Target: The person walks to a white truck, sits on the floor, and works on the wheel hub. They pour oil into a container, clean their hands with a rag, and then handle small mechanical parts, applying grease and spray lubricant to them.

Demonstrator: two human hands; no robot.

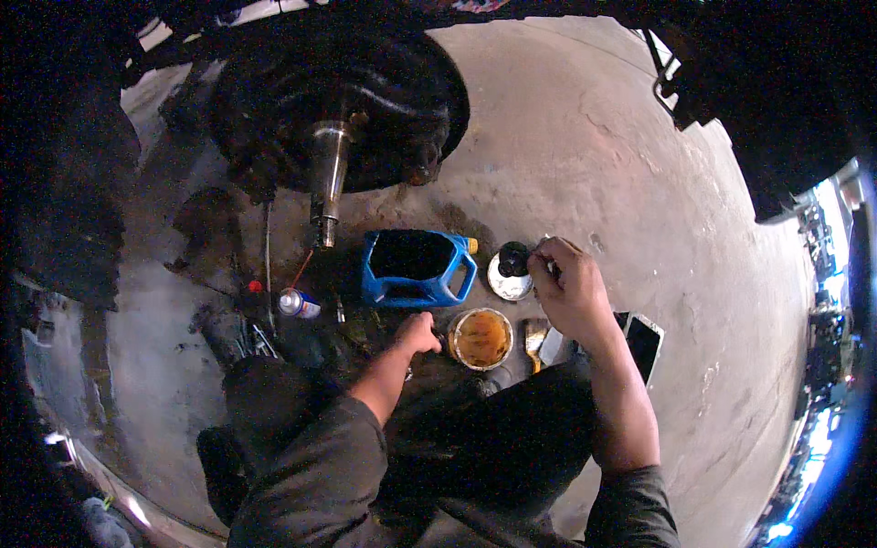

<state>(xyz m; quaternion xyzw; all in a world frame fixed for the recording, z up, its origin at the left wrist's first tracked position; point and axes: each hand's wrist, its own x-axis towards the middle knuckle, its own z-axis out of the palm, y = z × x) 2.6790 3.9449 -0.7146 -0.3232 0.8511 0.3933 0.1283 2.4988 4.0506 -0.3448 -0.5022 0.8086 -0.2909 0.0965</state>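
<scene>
- I see both hands with fingers drawn in: the right hand [565, 279] has its fingertips bunched beside a black round piece [514, 259], and the left hand [420, 334] is curled beside a tub of brown grease [481, 339]; from my view I cannot tell whether either one is clamped on anything.
- Under everything I have a stained concrete floor [722, 265].
- Ahead and to my left looms a big, dark, round wheel-end assembly [402, 110], its bare steel spindle [329, 173] jutting toward me.
- Below that spindle and a little right, a blue jug [381, 290] lies with its yellow cap pointing right.
- The grease tub sits just below the jug, open at the top, between my two forearms.
- By the right forearm I make out a pale-edged device with a dark screen [645, 340], partly hidden.
- A white round lid [508, 287] lies right of the jug, the black round piece overlapping it.
- A spray can [299, 303] lies left of the jug.
</scene>
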